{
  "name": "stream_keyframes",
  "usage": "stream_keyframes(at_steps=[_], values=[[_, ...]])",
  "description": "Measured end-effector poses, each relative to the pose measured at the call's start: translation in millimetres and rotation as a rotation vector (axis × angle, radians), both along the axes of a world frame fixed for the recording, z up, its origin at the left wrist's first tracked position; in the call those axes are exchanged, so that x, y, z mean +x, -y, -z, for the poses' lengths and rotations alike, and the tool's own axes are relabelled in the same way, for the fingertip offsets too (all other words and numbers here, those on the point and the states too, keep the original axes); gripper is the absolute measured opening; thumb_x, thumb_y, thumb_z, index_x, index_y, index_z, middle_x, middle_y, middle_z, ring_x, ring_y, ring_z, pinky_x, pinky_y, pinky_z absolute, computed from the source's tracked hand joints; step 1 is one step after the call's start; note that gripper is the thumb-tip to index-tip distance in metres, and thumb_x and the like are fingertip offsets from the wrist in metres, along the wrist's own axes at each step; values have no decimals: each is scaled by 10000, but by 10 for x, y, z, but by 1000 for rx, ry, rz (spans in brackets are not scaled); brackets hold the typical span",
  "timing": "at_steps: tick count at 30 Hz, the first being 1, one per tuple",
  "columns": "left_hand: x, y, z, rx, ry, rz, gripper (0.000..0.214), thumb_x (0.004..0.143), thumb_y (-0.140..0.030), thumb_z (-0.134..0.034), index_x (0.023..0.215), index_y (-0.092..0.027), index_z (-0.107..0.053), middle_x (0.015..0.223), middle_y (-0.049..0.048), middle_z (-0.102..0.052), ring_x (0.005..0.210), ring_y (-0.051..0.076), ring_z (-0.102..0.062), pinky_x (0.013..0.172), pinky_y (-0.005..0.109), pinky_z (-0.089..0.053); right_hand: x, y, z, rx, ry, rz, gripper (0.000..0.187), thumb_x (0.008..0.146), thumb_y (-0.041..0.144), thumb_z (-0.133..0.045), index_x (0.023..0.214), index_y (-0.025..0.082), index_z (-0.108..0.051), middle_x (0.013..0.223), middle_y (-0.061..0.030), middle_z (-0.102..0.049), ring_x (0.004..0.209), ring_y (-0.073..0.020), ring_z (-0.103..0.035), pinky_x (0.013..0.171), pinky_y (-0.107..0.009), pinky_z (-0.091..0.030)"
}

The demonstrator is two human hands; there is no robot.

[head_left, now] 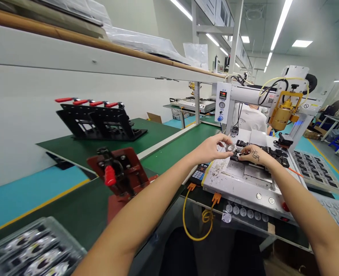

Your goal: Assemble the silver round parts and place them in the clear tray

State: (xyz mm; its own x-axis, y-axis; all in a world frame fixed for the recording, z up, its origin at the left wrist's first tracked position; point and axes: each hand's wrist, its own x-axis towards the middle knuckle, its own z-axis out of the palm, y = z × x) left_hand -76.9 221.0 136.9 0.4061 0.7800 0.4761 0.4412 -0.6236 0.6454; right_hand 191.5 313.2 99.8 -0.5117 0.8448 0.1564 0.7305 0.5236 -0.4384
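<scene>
At the left end of the black fixture (279, 158), the left hand (213, 148) pinches a round metal part (231, 148); the right hand (254, 154) is alongside, its grip unclear. Two-handed handling seems in hand, calling for steadiness.

Dark trousers (178, 253) show below bare forearms (158, 191), and the right hand (251, 153) bears a curling black marking (256, 155).

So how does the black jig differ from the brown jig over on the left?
The black jig has four red handles in a row; the brown jig shows just one. The black jig is wider, with window-like openings; the brown jig is narrower. The black jig stands farther back, the brown jig nearer the person. Both have slanted plates.
</scene>
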Motion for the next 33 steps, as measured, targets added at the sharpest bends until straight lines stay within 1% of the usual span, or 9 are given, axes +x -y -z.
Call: stream_keyframes(at_steps=[5,10,15,18,21,25,28,30,33], values=[[-158,355,109,-8,49,-17,358,860,-416,-773,1142,-218,-675,1288,98,-704,1092,229,-656,1022,429,-561,8,23,63,66,32,-19,252,992,406,-713,1028,200,-854,1018,-96,-801,964,-259,-709,893,-350,-530],[-123,564,146,-49,101,-53,393,842,-404,-804,1176,-227,-696,1277,93,-724,1075,233,-661,1034,441,-567,-86,56,58,160,58,50,220,966,408,-762,1001,216,-865,974,-119,-746,992,-307,-672,959,-433,-502],[86,767,225,-105,219,-32,440,829,-387,-824,1202,-207,-675,1158,81,-769,1038,223,-726,1024,405,-605,186,502,-17,293,-43,127,361,1072,433,-602,1249,186,-798,1198,-175,-709,1186,-343,-613,1089,-488,-450],[90,991,453,-153,267,-80,443,812,-379,-852,1184,-215,-673,1121,71,-784,1017,226,-762,994,381,-639,735,1137,90,490,-266,247,360,1113,435,-499,1244,219,-756,1145,-121,-728,1084,-288,-649,1005,-436,-502],[12,1194,794,-215,296,-117,434,805,-376,-868,1170,-233,-682,1077,65,-801,975,233,-781,942,371,-666,1328,1816,395,604,-329,567,305,1056,485,-598,1079,220,-748,1009,-82,-716,895,-255,-635,871,-404,-510],[5,1318,1225,-318,312,-113,449,796,-383,-872,1171,-222,-684,1038,69,-809,939,235,-788,902,363,-663,1830,2244,919,602,-249,768,446,938,645,-714,919,201,-680,901,-72,-648,882,-271,-578,874,-437,-470],[98,1361,1478,-393,254,-47,430,806,-361,-843,1175,-200,-690,1056,72,-805,936,221,-772,899,353,-639,1852,2274,1182,636,-243,820,507,912,699,-727,900,198,-648,883,-68,-625,888,-276,-565,874,-455,-463],[168,1392,1647,-433,172,28,412,813,-320,-823,1186,-196,-701,1141,85,-804,985,220,-756,927,356,-614,1662,2301,1286,729,-268,814,428,934,611,-760,929,196,-651,885,-63,-629,875,-266,-577,860,-446,-479],[246,1423,1917,-457,109,128,404,791,-264,-827,1170,-202,-701,1299,112,-779,1110,243,-722,1013,390,-568,1120,2398,1436,692,-332,509,140,1020,339,-720,983,213,-674,898,-59,-671,837,-232,-626,809,-397,-526]])
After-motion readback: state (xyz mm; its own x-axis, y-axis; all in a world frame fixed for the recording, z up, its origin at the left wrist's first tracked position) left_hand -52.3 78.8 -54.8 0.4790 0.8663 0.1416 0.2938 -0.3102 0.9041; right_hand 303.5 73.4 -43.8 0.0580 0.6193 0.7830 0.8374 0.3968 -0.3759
